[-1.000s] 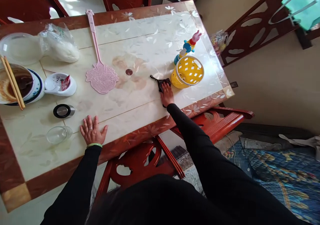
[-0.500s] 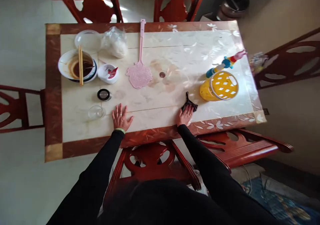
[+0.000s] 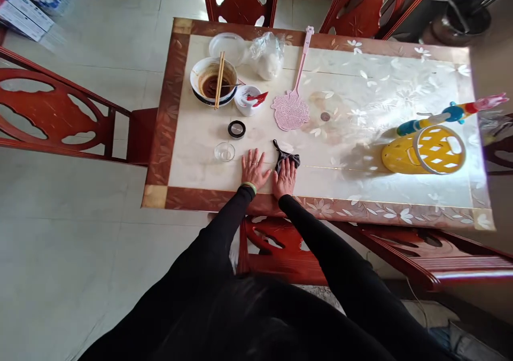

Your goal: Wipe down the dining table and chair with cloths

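My right hand [image 3: 285,178] presses flat on a dark cloth [image 3: 285,159] near the front edge of the cream table [image 3: 360,190]. My left hand [image 3: 254,169] lies open and flat on the tabletop, fingers spread, right beside the right hand. A small clear glass [image 3: 224,151] stands just left of my left hand. A round black-rimmed lid [image 3: 236,129] lies behind the glass.
A pink fly swatter [image 3: 294,101], a bowl with chopsticks [image 3: 214,81], a small white dish [image 3: 247,99], a plastic bag [image 3: 266,56] and a clear lid [image 3: 226,45] sit at the back. A yellow basket [image 3: 425,151] and a toy [image 3: 449,115] stand right. Red wooden chairs [image 3: 60,115] ring the table.
My right hand has slid the dark cloth leftward along the table's front, from beside the yellow basket to next to my left hand. The view has swung left.
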Action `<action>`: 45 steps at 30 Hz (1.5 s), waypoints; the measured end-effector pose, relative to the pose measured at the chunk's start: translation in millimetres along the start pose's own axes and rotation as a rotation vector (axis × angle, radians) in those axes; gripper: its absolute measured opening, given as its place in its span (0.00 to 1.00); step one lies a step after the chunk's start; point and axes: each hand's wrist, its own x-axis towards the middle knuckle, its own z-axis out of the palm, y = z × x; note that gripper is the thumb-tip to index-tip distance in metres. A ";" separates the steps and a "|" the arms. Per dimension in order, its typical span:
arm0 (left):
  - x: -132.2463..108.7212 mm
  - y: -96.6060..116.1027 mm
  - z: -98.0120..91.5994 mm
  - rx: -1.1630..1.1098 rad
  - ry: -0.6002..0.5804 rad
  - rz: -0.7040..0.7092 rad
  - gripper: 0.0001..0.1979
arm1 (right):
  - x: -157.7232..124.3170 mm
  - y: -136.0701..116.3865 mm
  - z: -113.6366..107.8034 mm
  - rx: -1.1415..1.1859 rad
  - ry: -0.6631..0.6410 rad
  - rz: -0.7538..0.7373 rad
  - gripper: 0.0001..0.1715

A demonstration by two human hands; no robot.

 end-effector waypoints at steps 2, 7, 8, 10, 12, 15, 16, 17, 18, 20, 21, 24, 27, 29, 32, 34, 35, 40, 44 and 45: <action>-4.7 -6.5 -3.4 -0.079 -0.002 0.047 0.32 | -7.2 -8.8 5.5 -0.025 0.028 0.027 0.41; -47.4 -65.5 -49.6 -0.181 -0.036 0.221 0.16 | -12.2 -14.6 8.4 -0.094 0.107 0.062 0.41; -57.6 -82.6 -63.3 -0.174 -0.003 0.193 0.14 | -12.1 -14.6 8.1 -0.107 0.109 0.067 0.41; -71.3 -114.7 -89.7 -0.136 0.096 0.056 0.11 | -12.3 -15.1 7.7 -0.124 0.103 0.077 0.42; -71.5 -138.1 -109.6 -0.096 0.183 -0.083 0.15 | -12.8 -16.6 7.4 -0.135 0.098 0.088 0.42; -49.6 -150.6 -121.8 -0.075 0.213 -0.114 0.31 | -13.3 -19.5 7.5 -0.148 0.098 0.098 0.41; -39.6 -149.6 -122.2 -0.073 0.205 -0.086 0.36 | -13.3 -20.3 7.6 -0.148 0.097 0.099 0.41; -29.6 -147.1 -121.6 -0.069 0.193 -0.053 0.40 | -13.4 -21.0 7.8 -0.147 0.096 0.100 0.41; -20.5 -143.8 -120.5 -0.065 0.181 -0.022 0.44 | -13.4 -21.6 8.0 -0.144 0.095 0.103 0.41; -6.0 -136.8 -118.2 -0.053 0.155 0.026 0.48 | -13.7 -22.9 8.2 -0.136 0.093 0.109 0.41; -0.8 -133.8 -117.5 -0.047 0.141 0.043 0.49 | -14.0 -23.6 8.1 -0.131 0.092 0.111 0.41; 8.3 -128.5 -117.6 -0.031 0.106 0.067 0.51 | -14.8 -26.2 7.3 -0.109 0.090 0.107 0.40; 13.7 -127.1 -120.9 -0.022 0.064 0.083 0.50 | -14.0 -30.2 5.9 -0.075 0.090 0.107 0.39; 17.8 -127.1 -124.8 -0.015 0.024 0.095 0.49 | -12.5 -33.3 4.8 -0.053 0.089 0.114 0.39; 25.2 -127.4 -132.4 0.000 -0.042 0.113 0.48 | -11.1 -36.9 2.5 -0.030 0.080 0.125 0.38; 30.2 -128.3 -138.1 0.011 -0.093 0.134 0.47 | -12.8 -37.3 0.9 -0.018 0.072 0.128 0.38; 32.3 -129.2 -140.9 0.016 -0.119 0.147 0.47 | -14.4 -37.0 0.2 -0.012 0.067 0.128 0.38; 36.7 -136.3 -153.3 0.058 -0.211 0.186 0.44 | -5.2 -43.0 2.7 0.041 0.051 0.183 0.37; 37.2 -139.5 -159.4 0.097 -0.246 0.204 0.43 | 59.4 -75.9 9.8 0.112 0.075 0.294 0.37; 37.8 -139.4 -160.2 0.106 -0.253 0.209 0.43 | 80.3 -86.8 11.4 0.131 0.070 0.285 0.38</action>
